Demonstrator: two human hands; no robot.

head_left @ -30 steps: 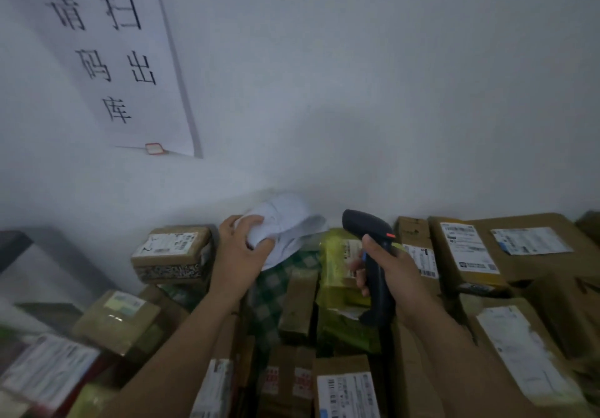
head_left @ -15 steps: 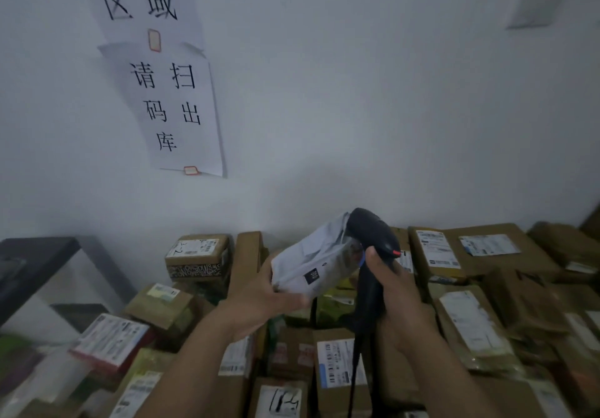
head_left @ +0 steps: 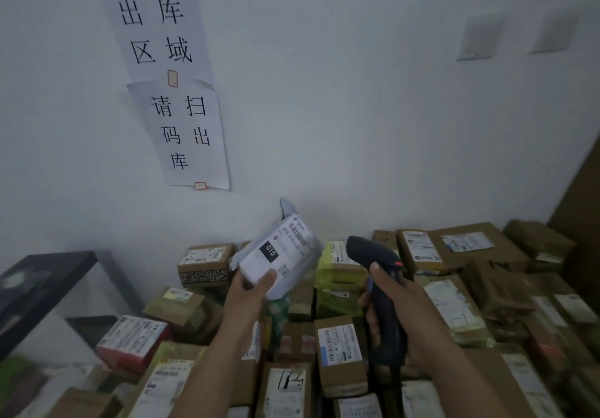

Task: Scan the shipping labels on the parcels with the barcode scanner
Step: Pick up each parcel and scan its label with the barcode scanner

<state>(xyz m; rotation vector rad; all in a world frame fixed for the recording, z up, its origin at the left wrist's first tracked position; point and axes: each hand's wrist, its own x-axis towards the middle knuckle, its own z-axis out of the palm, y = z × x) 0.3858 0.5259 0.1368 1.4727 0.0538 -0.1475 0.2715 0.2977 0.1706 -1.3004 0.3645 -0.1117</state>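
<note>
My left hand (head_left: pixel 250 291) grips a grey plastic mailer parcel (head_left: pixel 285 255) by its lower corner, lifted above the pile. Its white shipping label (head_left: pixel 276 252), marked "010", faces me. In my right hand (head_left: pixel 399 313) I hold a dark barcode scanner (head_left: pixel 376 274) by its handle, thumb near a red mark on top. The scanner's head sits just right of the mailer, a short gap apart, pointing left and up.
Several cardboard parcels (head_left: pixel 337 349) with white labels crowd the surface below, reaching the white wall. A yellow-green parcel (head_left: pixel 337 271) lies behind my hands. A dark table (head_left: pixel 42 274) stands at left. Paper signs (head_left: pixel 188 135) hang on the wall; wall plates (head_left: pixel 480 37) upper right.
My left hand lifted the grey mailer off the pile and turned it, so its label now faces me. The scanner rose with my right hand and drew slightly apart from it. My view tilted up.
</note>
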